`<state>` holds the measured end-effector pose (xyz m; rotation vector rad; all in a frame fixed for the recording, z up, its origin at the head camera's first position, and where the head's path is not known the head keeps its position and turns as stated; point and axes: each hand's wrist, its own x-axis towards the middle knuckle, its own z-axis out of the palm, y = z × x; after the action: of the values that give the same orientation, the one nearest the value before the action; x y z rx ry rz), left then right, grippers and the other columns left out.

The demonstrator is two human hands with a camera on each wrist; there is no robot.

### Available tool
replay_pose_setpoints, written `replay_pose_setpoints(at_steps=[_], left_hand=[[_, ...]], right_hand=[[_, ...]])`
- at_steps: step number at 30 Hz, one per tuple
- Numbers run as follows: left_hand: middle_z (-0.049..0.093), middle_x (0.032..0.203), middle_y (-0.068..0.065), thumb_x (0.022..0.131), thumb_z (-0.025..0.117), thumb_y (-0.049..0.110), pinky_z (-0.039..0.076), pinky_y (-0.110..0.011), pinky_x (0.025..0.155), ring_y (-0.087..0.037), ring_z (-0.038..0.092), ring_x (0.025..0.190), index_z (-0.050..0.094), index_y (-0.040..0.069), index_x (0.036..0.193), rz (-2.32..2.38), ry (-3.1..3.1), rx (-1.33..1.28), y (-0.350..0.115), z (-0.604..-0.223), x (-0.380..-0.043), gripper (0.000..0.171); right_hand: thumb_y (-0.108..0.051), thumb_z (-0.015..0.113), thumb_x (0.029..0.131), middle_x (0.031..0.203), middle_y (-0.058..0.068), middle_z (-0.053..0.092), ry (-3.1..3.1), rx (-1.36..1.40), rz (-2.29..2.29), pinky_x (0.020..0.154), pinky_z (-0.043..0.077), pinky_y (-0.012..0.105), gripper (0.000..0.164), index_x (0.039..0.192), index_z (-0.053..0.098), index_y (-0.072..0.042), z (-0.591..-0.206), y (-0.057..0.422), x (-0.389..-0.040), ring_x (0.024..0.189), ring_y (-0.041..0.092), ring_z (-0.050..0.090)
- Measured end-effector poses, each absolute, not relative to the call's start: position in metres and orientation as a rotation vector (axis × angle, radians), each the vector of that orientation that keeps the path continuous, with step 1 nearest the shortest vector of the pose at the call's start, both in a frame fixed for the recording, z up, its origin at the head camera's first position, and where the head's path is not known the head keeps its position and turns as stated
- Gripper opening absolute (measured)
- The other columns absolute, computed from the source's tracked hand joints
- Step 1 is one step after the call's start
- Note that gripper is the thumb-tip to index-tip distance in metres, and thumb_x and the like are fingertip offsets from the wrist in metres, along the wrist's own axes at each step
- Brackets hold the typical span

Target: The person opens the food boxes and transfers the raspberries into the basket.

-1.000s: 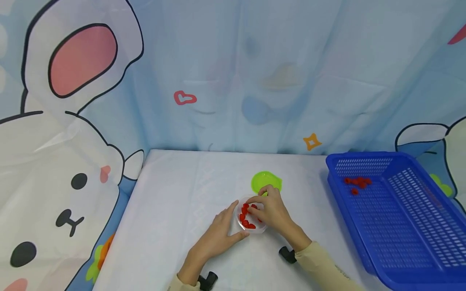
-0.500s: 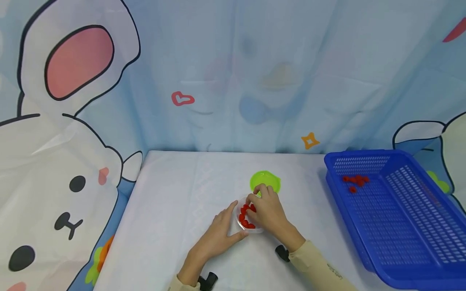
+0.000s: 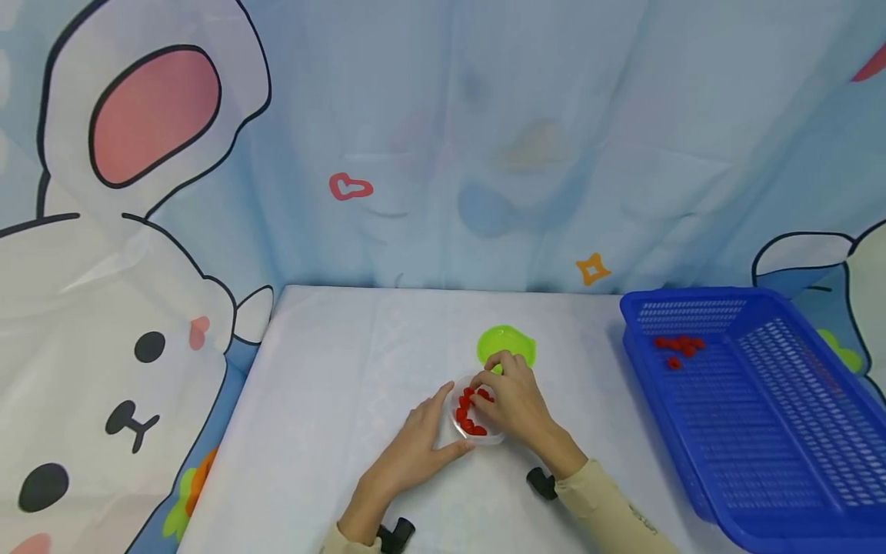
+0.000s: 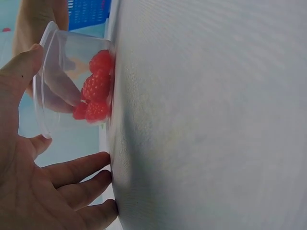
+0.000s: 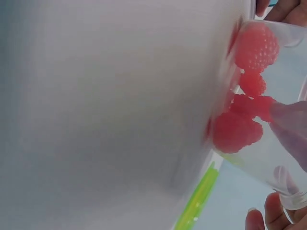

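Observation:
A clear plastic cup [image 3: 484,440] with red raspberries [image 3: 461,414] in it stands on the white tabletop. My left hand [image 3: 410,450] steadies the cup [image 4: 67,44], thumb and forefinger at opposite parts of its rim; its other fingers reach down to the tabletop in the left wrist view. From the far right side my right hand [image 3: 515,400] reaches into the cup, its outer fingers over the rim. In the right wrist view, a blurred fingertip [image 5: 288,120] meets a raspberry [image 5: 264,106] above the others, and the thumb and forefinger pinch it.
A lime-green lid-like dish [image 3: 505,338] lies just behind the cup, partly covered by the right hand. To the right stands a blue mesh basket [image 3: 699,481] with several red raspberries [image 3: 681,344] at its far end. A printed curtain [image 3: 429,231] hangs behind the table.
My right hand has shifted slightly around the cup, its fingers staying inside. The left hand, cup and basket keep their places, apart from a slight sway of the head view.

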<state>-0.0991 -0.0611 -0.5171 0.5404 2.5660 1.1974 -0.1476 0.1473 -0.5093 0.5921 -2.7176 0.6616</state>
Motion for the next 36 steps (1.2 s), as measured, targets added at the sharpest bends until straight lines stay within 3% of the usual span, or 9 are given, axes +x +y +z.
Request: replay_pose_setpoints(at_steps=[9, 17, 31, 36], left_hand=[[0.033, 0.158, -0.008, 0.088, 0.064, 0.064, 0.035, -0.055, 0.11, -0.03, 0.033, 0.142, 0.014, 0.031, 0.161, 1.203, 2.569, 0.533, -0.06, -0.516, -0.101, 0.094], [0.033, 0.158, -0.007, 0.089, 0.066, 0.061, 0.036, -0.055, 0.109, -0.031, 0.033, 0.142, 0.016, 0.028, 0.161, 1.187, 2.568, 0.525, -0.06, -0.516, -0.1, 0.094], [0.034, 0.157, -0.007, 0.087, 0.065, 0.064, 0.037, -0.058, 0.108, -0.031, 0.034, 0.142, 0.017, 0.029, 0.161, 1.186, 2.569, 0.515, -0.059, -0.517, -0.1, 0.094], [0.035, 0.157, -0.008, 0.088, 0.067, 0.062, 0.037, -0.058, 0.107, -0.032, 0.035, 0.141, 0.018, 0.029, 0.161, 1.188, 2.576, 0.516, -0.058, -0.517, -0.1, 0.094]], right_hand=[[-0.018, 0.089, 0.072, 0.104, 0.007, 0.058, -2.733, 0.584, 0.613, 0.073, 0.046, 0.037, 0.015, 0.073, 0.074, -0.018, -0.505, 0.149, -0.151, 0.093, 0.028, 0.05], [-0.021, 0.088, 0.075, 0.106, 0.007, 0.058, -2.758, 0.627, 0.547, 0.073, 0.046, 0.037, 0.012, 0.083, 0.08, -0.02, -0.507, 0.149, -0.151, 0.095, 0.029, 0.05], [-0.008, 0.081, 0.081, 0.104, 0.004, 0.056, -2.66, 0.547, 1.317, 0.082, 0.046, 0.045, 0.011, 0.085, 0.081, -0.018, -0.508, 0.17, -0.152, 0.104, 0.024, 0.048], [-0.007, 0.081, 0.084, 0.102, 0.002, 0.058, -2.574, 0.528, 1.51, 0.078, 0.045, 0.046, 0.012, 0.092, 0.08, -0.016, -0.504, 0.181, -0.15, 0.097, 0.026, 0.049]])
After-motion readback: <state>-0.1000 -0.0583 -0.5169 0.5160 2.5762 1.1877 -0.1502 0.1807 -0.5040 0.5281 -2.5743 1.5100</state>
